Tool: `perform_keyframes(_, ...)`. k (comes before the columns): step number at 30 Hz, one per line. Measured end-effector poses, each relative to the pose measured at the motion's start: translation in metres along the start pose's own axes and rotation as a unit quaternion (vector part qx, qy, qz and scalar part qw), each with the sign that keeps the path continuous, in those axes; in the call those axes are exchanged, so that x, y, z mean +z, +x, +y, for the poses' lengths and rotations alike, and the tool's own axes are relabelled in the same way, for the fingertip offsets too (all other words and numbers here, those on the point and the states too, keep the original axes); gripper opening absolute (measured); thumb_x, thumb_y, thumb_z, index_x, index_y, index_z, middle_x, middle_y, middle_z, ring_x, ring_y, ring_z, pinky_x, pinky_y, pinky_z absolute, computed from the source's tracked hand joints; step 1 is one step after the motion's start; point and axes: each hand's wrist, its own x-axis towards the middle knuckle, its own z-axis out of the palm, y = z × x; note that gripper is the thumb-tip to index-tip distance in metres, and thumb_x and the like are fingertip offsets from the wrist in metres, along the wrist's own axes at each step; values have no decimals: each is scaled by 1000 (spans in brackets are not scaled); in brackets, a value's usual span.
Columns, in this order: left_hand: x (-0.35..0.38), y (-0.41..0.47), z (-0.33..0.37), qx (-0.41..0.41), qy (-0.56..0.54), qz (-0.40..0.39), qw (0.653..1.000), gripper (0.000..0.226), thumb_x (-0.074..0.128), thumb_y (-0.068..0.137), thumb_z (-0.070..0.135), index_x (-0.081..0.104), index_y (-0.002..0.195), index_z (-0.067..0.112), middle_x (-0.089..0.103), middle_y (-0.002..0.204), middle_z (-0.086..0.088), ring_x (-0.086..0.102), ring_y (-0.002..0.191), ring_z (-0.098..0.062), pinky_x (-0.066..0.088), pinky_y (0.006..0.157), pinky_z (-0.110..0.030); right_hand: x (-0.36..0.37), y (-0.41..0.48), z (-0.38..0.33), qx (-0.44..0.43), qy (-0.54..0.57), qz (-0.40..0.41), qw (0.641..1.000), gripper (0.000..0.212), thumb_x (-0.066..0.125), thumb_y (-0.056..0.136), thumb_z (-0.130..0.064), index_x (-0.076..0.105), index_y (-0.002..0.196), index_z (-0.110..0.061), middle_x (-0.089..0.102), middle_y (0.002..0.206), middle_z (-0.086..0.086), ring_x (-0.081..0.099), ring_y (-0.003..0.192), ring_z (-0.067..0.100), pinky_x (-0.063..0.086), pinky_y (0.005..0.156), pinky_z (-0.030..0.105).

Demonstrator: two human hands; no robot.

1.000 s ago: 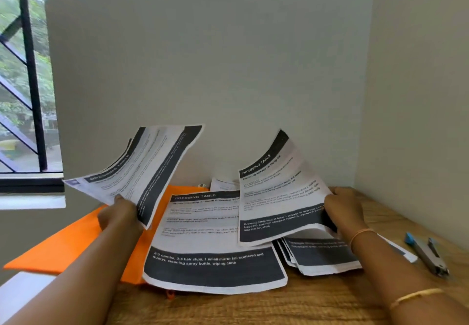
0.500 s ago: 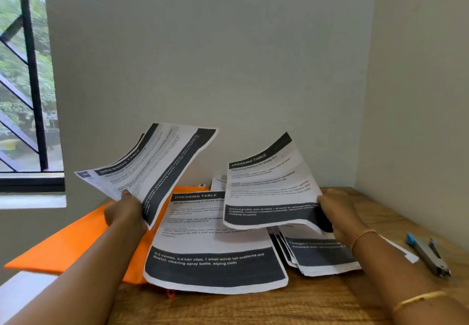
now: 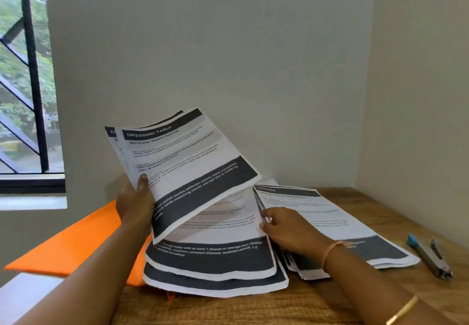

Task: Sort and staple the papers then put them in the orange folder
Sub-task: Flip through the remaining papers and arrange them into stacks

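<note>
Left hand (image 3: 135, 205) grips a fanned sheaf of DRESSING TABLE sheets (image 3: 185, 167), thumb on the top page, tilted above the worktop (image 3: 253, 309). Right hand (image 3: 289, 228) pinches the left edge of the KITCHEN pile (image 3: 335, 223), which lies flat at the right. Between them sits the middle pile (image 3: 215, 263), loosely stacked and partly covering the orange folder (image 3: 76, 243) at the left, while the stapler (image 3: 429, 256) lies untouched at the far right. The danger is that the sheaf hangs from one corner only, so a slack grip could spill pages onto the middle pile and undo the sorting. The right hand could also lift two sheets as one and file a KITCHEN page wrongly. And those offset edges, if stapled unsquared, may leave a page uncaught.
</note>
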Motion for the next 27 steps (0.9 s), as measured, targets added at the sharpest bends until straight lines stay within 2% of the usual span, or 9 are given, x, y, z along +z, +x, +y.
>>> perform_keyframes(2,1,-1,2,20,8,-13,1000,41,42,101,27,53,125,-3,55,127,-24,50,114,-40,34,80,-33,2,-1,-1,0,-14,10,1000,41,46,98,-31,47,137,-19,50,139,2,50,124,19,40,102,30)
perform_keyframes(5,2,-4,4,54,23,-31,998,40,41,101,26,54,123,-3,56,124,-25,52,112,-39,33,78,-31,-1,0,0,-2,-19,91,996,28,41,100,-28,61,115,-17,64,114,5,60,99,17,46,82,25)
perform_keyframes(7,3,-3,3,77,29,-44,996,39,42,100,27,57,121,-2,59,121,-23,54,109,-37,35,78,-30,-5,2,1,11,47,147,988,29,36,101,-30,62,101,-16,65,92,4,58,79,14,43,66,22)
perform_keyframes(10,4,-3,3,114,40,-62,991,37,43,100,28,60,115,0,62,113,-20,56,97,-31,37,74,-30,-13,4,2,18,169,191,967,33,32,101,-38,58,95,-19,61,80,4,51,63,13,40,60,25)
perform_keyframes(12,5,-5,4,137,45,-76,987,34,45,99,29,62,109,1,64,105,-17,55,87,-25,37,69,-29,-15,3,1,20,218,197,956,35,31,99,-44,57,90,-22,60,79,3,51,61,13,40,57,26)
perform_keyframes(15,7,-8,5,153,43,-92,983,32,47,97,31,63,105,4,64,97,-10,55,81,-22,38,58,-24,-13,0,-1,5,231,175,957,33,33,98,-44,56,93,-21,59,79,-1,51,61,11,38,55,22)
perform_keyframes(20,8,-11,8,169,47,-94,980,28,48,97,30,62,100,6,61,90,-5,54,77,-19,36,55,-18,-10,-1,-4,-31,205,167,964,30,38,97,-46,48,78,-25,54,69,-5,51,61,9,38,57,21)
perform_keyframes(27,9,-16,10,181,37,-109,977,25,48,97,29,60,100,7,61,90,-4,53,67,-5,36,53,-14,-7,-2,-3,-64,175,166,968,25,48,96,-34,47,77,-18,58,75,3,54,68,15,39,57,22)
